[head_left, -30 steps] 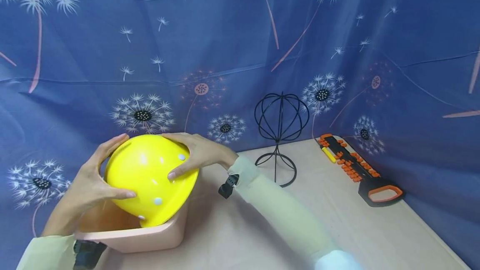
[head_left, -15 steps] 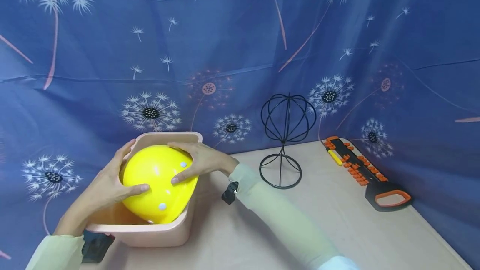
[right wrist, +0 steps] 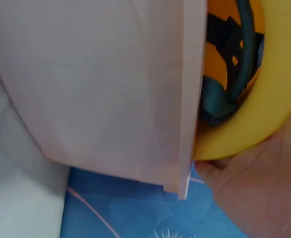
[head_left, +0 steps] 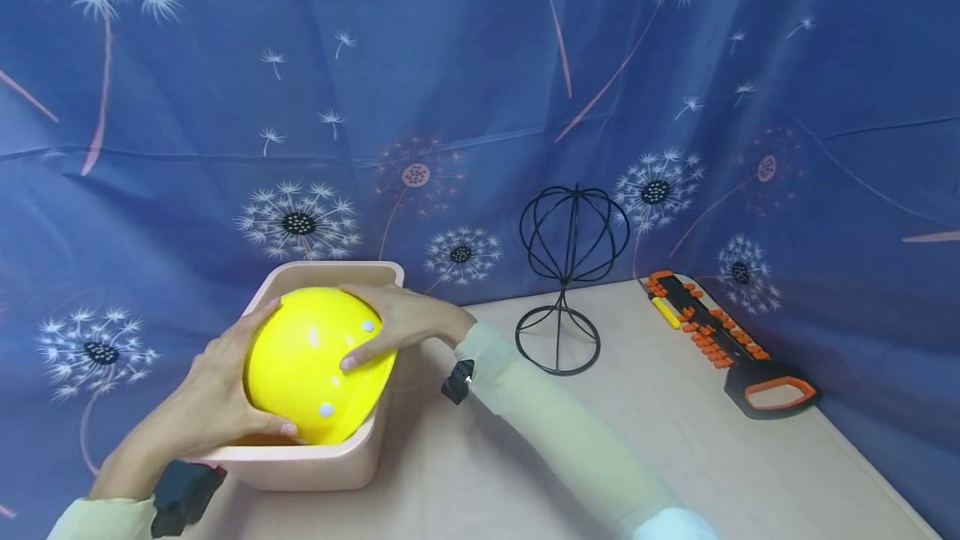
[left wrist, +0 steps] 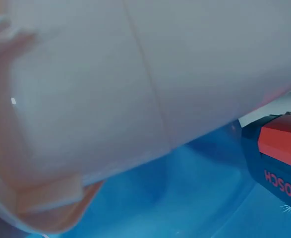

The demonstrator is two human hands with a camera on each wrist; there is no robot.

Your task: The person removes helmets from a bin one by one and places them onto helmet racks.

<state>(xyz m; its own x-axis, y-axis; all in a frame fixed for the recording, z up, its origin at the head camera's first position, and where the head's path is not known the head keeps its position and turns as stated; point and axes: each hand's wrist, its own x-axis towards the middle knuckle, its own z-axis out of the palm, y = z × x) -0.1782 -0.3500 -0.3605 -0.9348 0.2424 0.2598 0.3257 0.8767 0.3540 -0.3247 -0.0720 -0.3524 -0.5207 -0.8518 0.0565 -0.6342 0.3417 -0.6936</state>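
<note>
A yellow hard hat (head_left: 315, 365), dome up and tilted, sits partly inside a pale pink plastic bin (head_left: 307, 473), its brim along the bin's right rim. My left hand (head_left: 217, 390) grips the dome's left side, thumb low at the front near the rim. From the right, my right hand (head_left: 401, 315) holds the dome and brim, thumb in front. In the right wrist view, that hand (right wrist: 259, 183) is at the brim edge, and dark straps (right wrist: 244, 59) show inside the hat. The left wrist view shows mostly the bin's outer wall (left wrist: 100, 89); the left fingers' tips are hidden.
A black wire stand (head_left: 558, 290) with a round cage top stands mid-table. Farther right lies a black and orange tool holder (head_left: 727, 348) beside a yellow-handled tool (head_left: 665, 312). A red and dark Bosch-marked object (left wrist: 279, 158) shows in the left wrist view. A blue dandelion-print curtain (head_left: 465, 107) hangs behind.
The hard hat has sunk lower into the bin, uncovering its back rim. My left thumb has slid down the hat's front, and the right hand keeps its hold. The head view has shifted slightly.
</note>
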